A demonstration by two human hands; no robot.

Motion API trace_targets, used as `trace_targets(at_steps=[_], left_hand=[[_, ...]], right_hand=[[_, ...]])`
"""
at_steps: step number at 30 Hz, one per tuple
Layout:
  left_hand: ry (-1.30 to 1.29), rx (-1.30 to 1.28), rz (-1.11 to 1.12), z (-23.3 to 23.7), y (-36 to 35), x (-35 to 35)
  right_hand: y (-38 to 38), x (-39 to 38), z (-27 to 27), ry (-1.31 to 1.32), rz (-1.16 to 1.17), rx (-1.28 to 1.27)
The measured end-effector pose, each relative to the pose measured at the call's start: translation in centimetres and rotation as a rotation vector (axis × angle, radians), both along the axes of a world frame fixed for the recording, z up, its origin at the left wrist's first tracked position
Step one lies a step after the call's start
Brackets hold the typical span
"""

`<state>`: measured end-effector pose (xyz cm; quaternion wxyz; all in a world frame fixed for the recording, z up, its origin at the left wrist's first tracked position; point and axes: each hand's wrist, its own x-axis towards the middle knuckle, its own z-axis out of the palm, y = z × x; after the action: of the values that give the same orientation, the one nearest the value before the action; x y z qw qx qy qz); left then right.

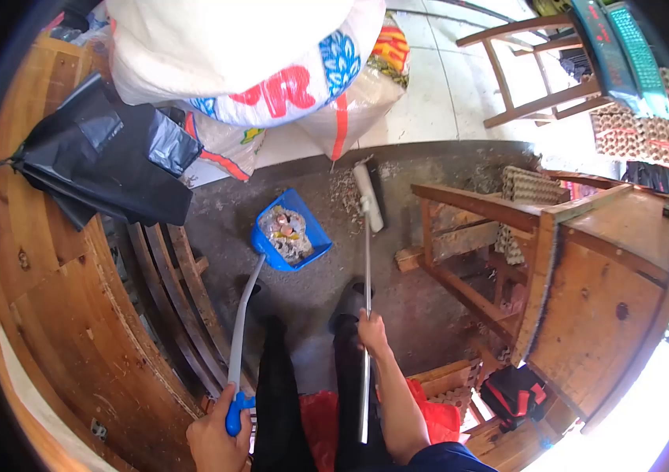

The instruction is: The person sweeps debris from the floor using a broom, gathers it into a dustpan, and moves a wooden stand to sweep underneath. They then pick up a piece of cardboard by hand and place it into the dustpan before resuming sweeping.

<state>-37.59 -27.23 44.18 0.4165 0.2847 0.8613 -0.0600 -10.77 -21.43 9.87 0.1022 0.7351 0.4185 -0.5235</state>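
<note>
My left hand [223,431] is closed round the blue grip of a long-handled dustpan [325,245]. The blue pan rests on the dark floor ahead of my feet, with a heap of pale debris [287,234] in it. In my closed right hand [372,332] is the metal pole of a broom [367,197]. Its pale, wide head stands on the floor to the right of the pan, apart from it. Loose dirt [344,193] lies scattered along the left side of the broom head.
Large white sacks [272,71] stand at the front. A black plastic bag [106,157] lies on the wooden counter [59,315] at left. A wooden table [602,307] stands close on the right, with egg trays [517,208] by it. A wooden chair [499,79] is farther back.
</note>
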Motion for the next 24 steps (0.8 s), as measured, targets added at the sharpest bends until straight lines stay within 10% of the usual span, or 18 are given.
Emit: trace_targets(at_steps=[7, 24], left_hand=[[-0.046, 0.130, 0.022, -0.1, -0.8, -0.6], [-0.153, 0.055, -0.085, 1.4, 5.4, 2.8]], right_hand=[[0.6, 4.6, 8.6, -0.067, 0.270, 0.199], [6.3, -3.0, 6.5, -0.193, 0.333, 0.028]])
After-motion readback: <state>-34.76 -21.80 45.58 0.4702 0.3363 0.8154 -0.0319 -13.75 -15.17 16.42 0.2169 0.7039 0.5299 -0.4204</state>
